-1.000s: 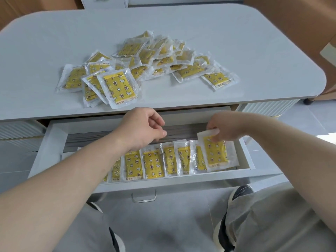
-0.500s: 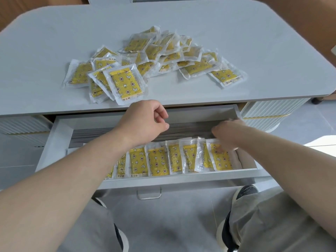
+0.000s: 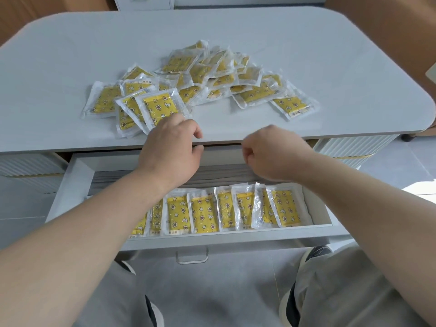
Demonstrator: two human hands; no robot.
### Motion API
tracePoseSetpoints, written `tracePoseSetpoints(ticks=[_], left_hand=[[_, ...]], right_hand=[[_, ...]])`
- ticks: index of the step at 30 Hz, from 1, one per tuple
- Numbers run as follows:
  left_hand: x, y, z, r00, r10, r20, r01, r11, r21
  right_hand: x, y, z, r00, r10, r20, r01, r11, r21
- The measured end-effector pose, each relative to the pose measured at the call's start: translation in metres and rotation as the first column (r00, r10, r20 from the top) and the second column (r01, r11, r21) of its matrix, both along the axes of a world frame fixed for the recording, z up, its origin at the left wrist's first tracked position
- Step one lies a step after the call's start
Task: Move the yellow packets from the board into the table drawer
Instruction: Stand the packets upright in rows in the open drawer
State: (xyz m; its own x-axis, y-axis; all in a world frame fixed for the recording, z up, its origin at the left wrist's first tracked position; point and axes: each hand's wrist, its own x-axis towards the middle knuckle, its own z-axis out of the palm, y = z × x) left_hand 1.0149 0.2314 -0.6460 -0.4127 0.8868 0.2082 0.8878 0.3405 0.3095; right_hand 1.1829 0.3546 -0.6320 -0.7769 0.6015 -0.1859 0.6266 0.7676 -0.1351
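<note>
The left hand (image 3: 171,147) is reaching at the table (image 3: 330,55) edge, left of centre, its fingertips touching the nearest packet (image 3: 160,109) of the pile (image 3: 212,74) in the upper middle; the fingers are curled, not yet clamped on it. The right hand (image 3: 271,154) is hovering centre-right, fingers loosely curled together, holding nothing. A row of packets (image 3: 226,210) is lying in the open drawer (image 3: 236,238) below. This looks like the pick-up step; next the fingers need to pinch that packet's edge.
</note>
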Motion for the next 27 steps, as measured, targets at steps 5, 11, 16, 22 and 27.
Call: tracePoseSetpoints(ticks=[5, 11, 16, 22, 27], left_hand=[[-0.01, -0.001, -0.002, 0.973, 0.12, -0.195, -0.15, 0.978, -0.146], [-0.012, -0.003, -0.01, 0.967, 0.196, -0.161, -0.239, 0.92, -0.312], [-0.014, -0.003, -0.012, 0.976, 0.159, -0.151, -0.205, 0.905, -0.373], [-0.013, 0.0, -0.012, 0.988, 0.088, -0.128, -0.118, 0.963, -0.243], [-0.01, 0.002, -0.011, 0.997, 0.026, -0.072, -0.027, 1.0, -0.004]], right_hand=[[0.001, 0.033, -0.001, 0.93, -0.215, -0.3, 0.276, 0.944, 0.179], [0.004, 0.057, -0.025, 0.907, -0.417, -0.055, 0.42, 0.904, 0.079], [0.0, 0.038, -0.021, 0.943, -0.282, -0.175, 0.324, 0.896, 0.303], [0.001, 0.031, -0.022, 0.958, -0.115, -0.262, 0.19, 0.941, 0.28], [-0.003, 0.015, -0.024, 0.934, -0.001, -0.358, 0.071, 0.981, 0.181]])
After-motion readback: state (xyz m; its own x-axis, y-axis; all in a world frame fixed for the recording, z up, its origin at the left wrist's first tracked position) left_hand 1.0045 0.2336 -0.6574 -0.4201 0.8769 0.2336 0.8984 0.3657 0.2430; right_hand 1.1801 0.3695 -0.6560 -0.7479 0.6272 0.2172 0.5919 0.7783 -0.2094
